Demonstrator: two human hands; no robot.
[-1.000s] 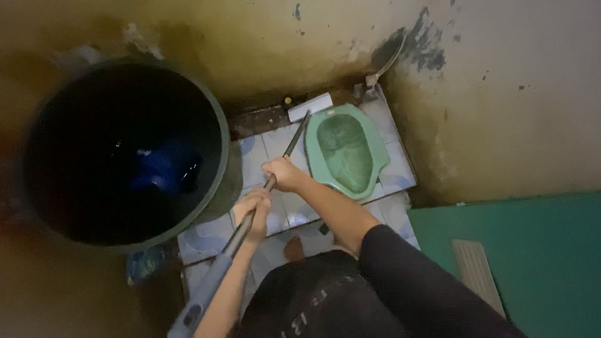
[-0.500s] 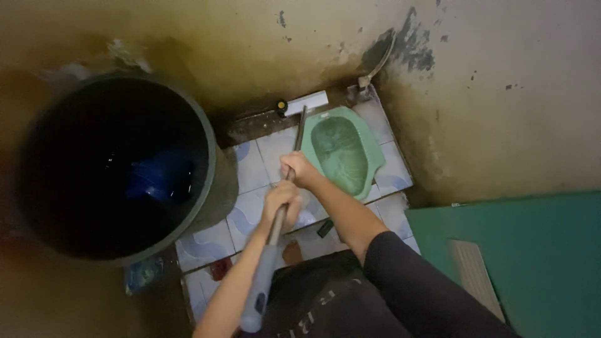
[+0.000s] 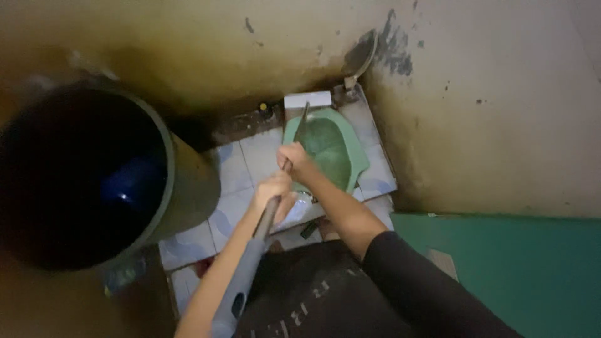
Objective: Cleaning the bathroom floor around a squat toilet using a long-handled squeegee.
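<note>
Since the earlier frames the brush head point(image 3: 307, 99) had slid from beside the toilet point(image 3: 325, 150) to its 12 o'clock rim, and the pole point(image 3: 266, 219) had swung more upright; both hands had followed; the right hand point(image 3: 293, 162) gripped the pole with fingers closed round it, over the toilet's 9 o'clock edge; the left hand point(image 3: 273, 191) clasped it too, just below at 7 o'clock; a dark barrel point(image 3: 188, 181) stood at 9 o'clock; a green door point(image 3: 513, 269) lay at 4 o'clock.
</note>
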